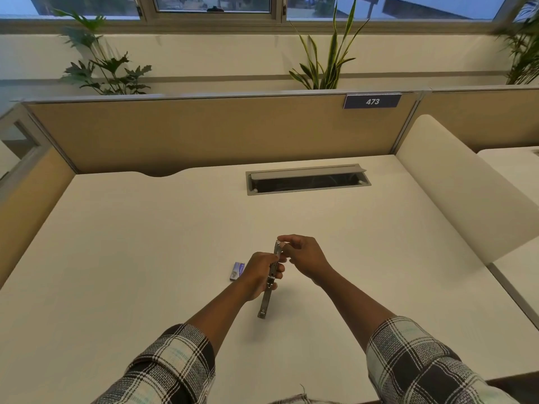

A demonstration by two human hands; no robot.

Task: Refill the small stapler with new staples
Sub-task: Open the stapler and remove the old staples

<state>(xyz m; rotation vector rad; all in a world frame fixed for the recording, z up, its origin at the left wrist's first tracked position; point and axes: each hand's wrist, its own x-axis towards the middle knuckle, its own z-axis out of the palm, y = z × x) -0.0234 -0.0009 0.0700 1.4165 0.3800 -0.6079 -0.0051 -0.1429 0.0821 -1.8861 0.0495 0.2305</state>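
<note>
A small metal stapler (267,298) is held above the middle of the white desk (145,258), swung open into one long narrow strip. My left hand (261,272) grips its middle from the left. My right hand (303,255) pinches the strip's far top end between thumb and fingertips. A small blue-purple staple box (237,270) lies on the desk just left of my left hand. Whether loose staples are between my fingers I cannot tell.
A grey cable hatch (307,179) with its lid raised is set into the desk further back. Tan partition panels (204,132) close the desk at the back and left, and a white curved divider (466,193) stands at the right.
</note>
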